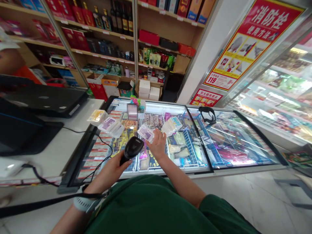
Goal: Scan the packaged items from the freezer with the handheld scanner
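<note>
A shopper's-eye view of the freezer (74,162): the left hand (110,167) grips a black scanner (133,148), its head angled toward a small purple-labelled pack (145,132) held by the right hand (158,144) over the glass top. A clean read would seem to call for the pack held level, its code uncovered and squarely facing the scanner's window, with a little gap between the two; whether a code faces that way cannot be made out. The cable (111,150) would best be left slack.

The left fingers are wrapped firmly around the scanner's handle. The right fingers are slightly bent and closed on the pack's right end, thumb at the near edge; whether it also rests on the glass is unclear. Purple packs (110,126) lie to the left, white packs (172,125) just beyond the right hand
</note>
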### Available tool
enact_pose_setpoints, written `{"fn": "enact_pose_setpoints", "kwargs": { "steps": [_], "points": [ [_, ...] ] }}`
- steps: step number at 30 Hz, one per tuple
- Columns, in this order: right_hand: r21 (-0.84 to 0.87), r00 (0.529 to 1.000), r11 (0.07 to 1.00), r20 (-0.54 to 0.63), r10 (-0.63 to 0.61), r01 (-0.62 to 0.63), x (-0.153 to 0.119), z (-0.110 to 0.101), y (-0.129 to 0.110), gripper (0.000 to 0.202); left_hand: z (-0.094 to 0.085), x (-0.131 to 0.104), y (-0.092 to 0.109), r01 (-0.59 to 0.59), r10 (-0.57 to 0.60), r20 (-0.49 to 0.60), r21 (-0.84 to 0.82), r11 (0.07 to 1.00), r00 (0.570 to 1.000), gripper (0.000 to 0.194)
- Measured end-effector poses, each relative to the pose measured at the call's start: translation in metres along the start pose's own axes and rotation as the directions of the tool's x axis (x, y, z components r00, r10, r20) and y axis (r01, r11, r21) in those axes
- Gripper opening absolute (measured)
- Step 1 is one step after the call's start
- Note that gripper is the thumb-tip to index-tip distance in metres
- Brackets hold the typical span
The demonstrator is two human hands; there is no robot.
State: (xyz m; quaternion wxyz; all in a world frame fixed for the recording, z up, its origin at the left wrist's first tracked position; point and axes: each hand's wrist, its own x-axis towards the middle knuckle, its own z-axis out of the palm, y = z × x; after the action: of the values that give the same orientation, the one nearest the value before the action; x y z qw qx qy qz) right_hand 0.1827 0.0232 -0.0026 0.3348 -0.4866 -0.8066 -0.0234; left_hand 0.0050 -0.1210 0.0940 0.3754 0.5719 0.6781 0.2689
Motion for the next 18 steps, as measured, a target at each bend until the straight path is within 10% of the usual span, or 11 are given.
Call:
{"fn": "enact_pose_setpoints", "kwargs": {
  "steps": [18],
  "points": [
    [0.016, 0.999, 1.0, 0.052, 0.0, -0.001, -0.0005, -0.0009, -0.002, 0.056, 0.0022, 0.0036, -0.0083, -0.01, 0.009, 0.041, 0.006, 1.0, 0.999, 0.041]
  ]
}}
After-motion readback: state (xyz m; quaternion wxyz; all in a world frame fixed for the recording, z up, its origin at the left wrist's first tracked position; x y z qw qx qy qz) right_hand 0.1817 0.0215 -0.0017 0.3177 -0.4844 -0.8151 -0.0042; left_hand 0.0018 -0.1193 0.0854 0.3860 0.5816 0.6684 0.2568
